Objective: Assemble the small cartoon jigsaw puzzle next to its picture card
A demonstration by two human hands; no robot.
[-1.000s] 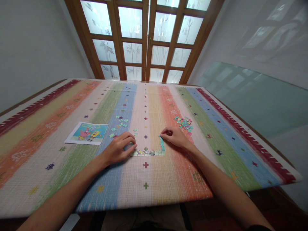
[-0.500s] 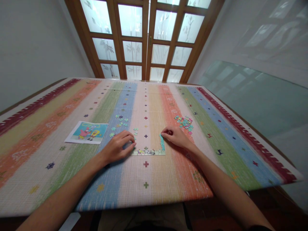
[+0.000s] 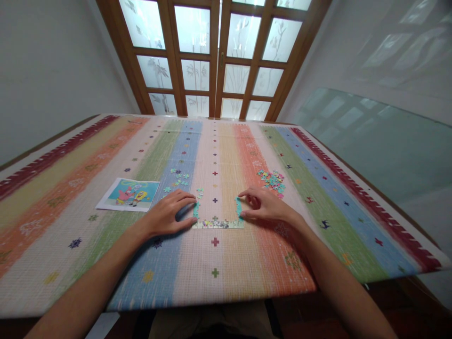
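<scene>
A partly joined jigsaw puzzle [image 3: 219, 224] lies flat on the tablecloth: a bottom row with a turquoise side strip rising at each end. My left hand [image 3: 171, 212] rests at the left strip [image 3: 196, 210], thumb and forefinger apart, their tips touching or close to its outer edge. On the other side, my right hand [image 3: 264, 203] has its forefinger near the top of the right strip [image 3: 238, 206] and its thumb near the bottom, with a gap between them. Neither hand lifts a piece. Two or three loose pieces [image 3: 200, 192] lie just above the left strip.
A printed cartoon picture [image 3: 129, 194] lies left of my left hand. Several loose turquoise pieces [image 3: 181, 177] are spread beyond that hand. A pile of puzzle pieces [image 3: 271, 181] sits behind my right hand. The striped tablecloth [image 3: 215, 256] covers the table; wood-and-glass doors [image 3: 215, 61] stand beyond.
My right thumb and forefinger have spread from a pinch at the right strip's top to span its side. My left fingers have shifted slightly and parted, showing the left strip.
</scene>
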